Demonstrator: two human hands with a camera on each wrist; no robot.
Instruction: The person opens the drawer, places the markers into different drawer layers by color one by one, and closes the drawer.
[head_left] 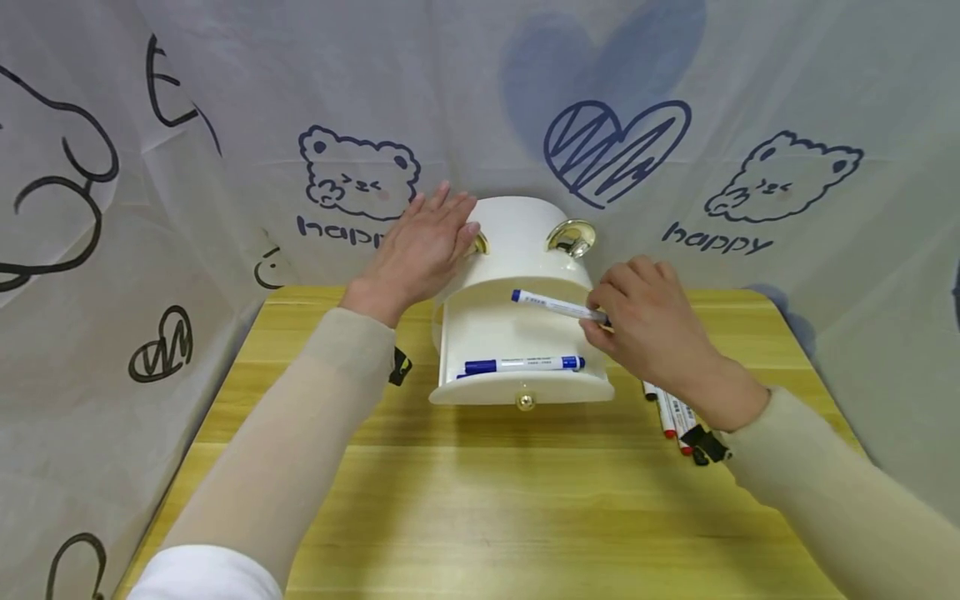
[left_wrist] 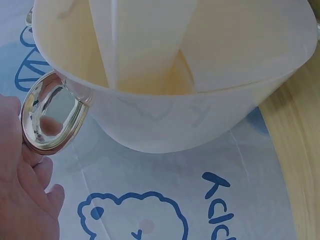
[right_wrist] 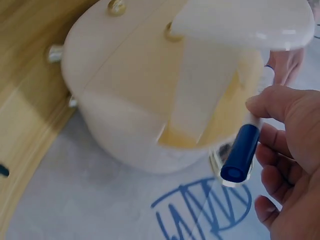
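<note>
Two hands meet around a white box at upper centre. The right hand pinches a blue-and-white marker near one end, seemingly so its length stays free above the pulled-out drawer. The left hand, fingers extended, rests at a gold ear, probably steadying the box. The drawer's raised front edge backs another marker. Cloth hangs close behind; the desk gives most room toward lower centre.
</note>
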